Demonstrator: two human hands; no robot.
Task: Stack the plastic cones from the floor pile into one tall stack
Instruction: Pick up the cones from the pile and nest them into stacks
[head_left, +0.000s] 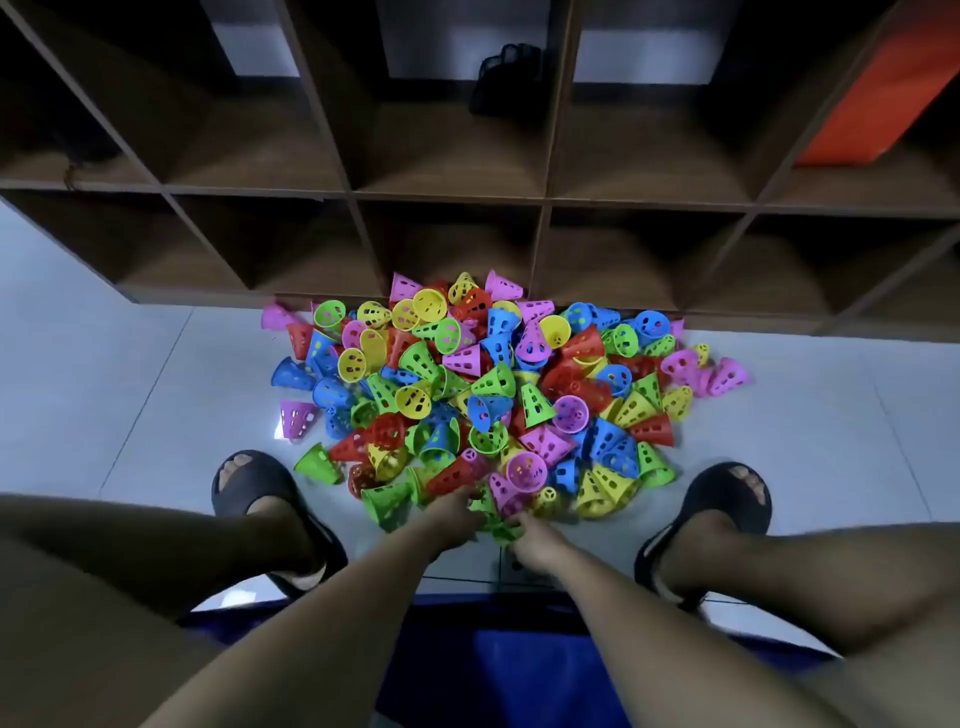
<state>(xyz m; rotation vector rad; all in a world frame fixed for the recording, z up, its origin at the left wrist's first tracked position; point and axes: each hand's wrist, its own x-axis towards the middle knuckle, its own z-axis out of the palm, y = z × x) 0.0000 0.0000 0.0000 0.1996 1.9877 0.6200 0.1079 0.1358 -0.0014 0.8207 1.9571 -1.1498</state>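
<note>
A big pile of small perforated plastic cones (498, 395) in pink, green, yellow, blue and red lies on the pale tiled floor against a shelf unit. Both my hands reach down to the pile's near edge. My left hand (451, 514) and my right hand (535, 538) are closed around green cones (493, 514) held between them; the fingers hide how many cones there are and whether they are nested. A pink cone (525, 470) lies just beyond the hands.
A dark wooden cubby shelf (545, 197) stands behind the pile, with a black object (506, 78) and an orange panel (878, 88) inside. My feet in black sandals flank the pile, the left foot (254, 483) and the right foot (727, 499). A blue seat edge (519, 665) is beneath me.
</note>
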